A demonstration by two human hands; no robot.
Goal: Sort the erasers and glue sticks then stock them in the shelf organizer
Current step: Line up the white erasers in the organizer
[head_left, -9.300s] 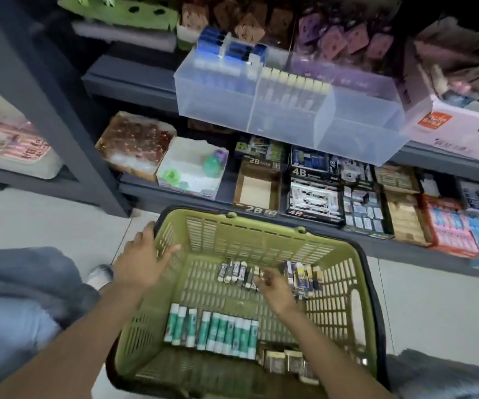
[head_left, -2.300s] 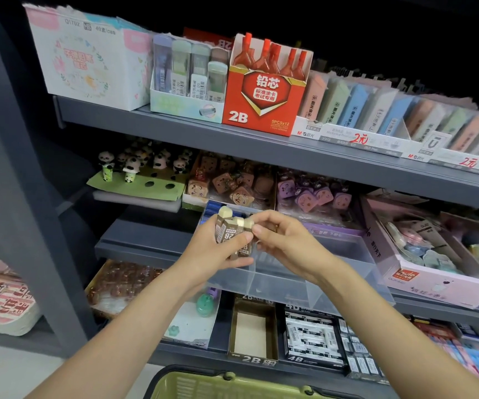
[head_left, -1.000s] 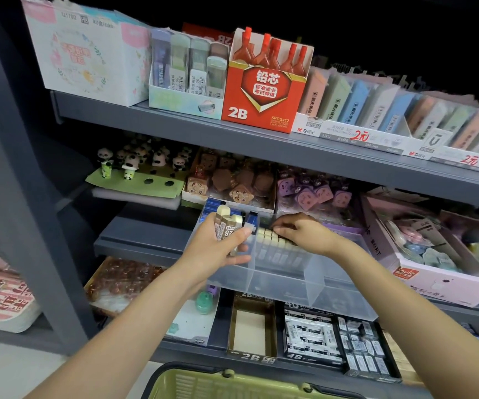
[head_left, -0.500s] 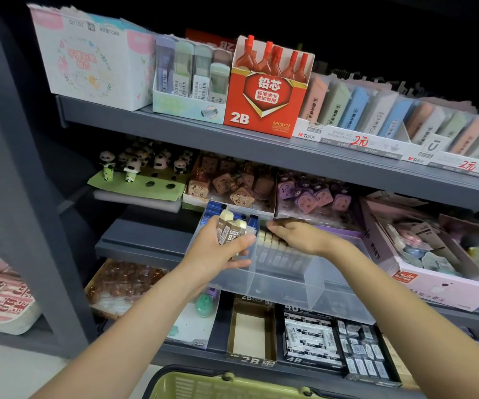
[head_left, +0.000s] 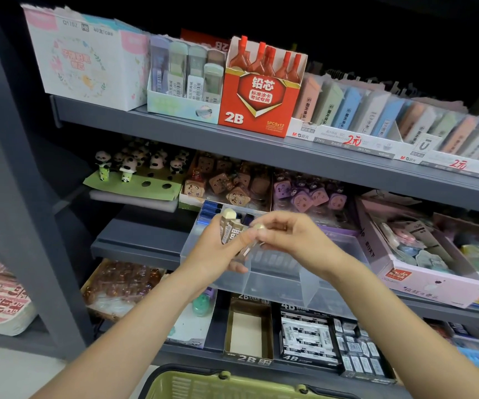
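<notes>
We note the left hand (head_left: 218, 251) gripping brown-sleeved cream erasers (head_left: 230, 230); right hand (head_left: 287, 237) fingers pinch one eraser (head_left: 257, 227), above the clear plastic shelf organizer (head_left: 275, 279).

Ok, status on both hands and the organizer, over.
Left hand grips a bunch of erasers. Right hand pinches one eraser off it. Both above the clear organizer; nothing blocking.

A single head-worn wide-angle view faces forward and slightly down at close range onto the grey metal shelves (head_left: 175, 133). Both forearms enter from the lower frame, and a green plastic basket rim (head_left: 232, 384) crosses the bottom edge.
</notes>
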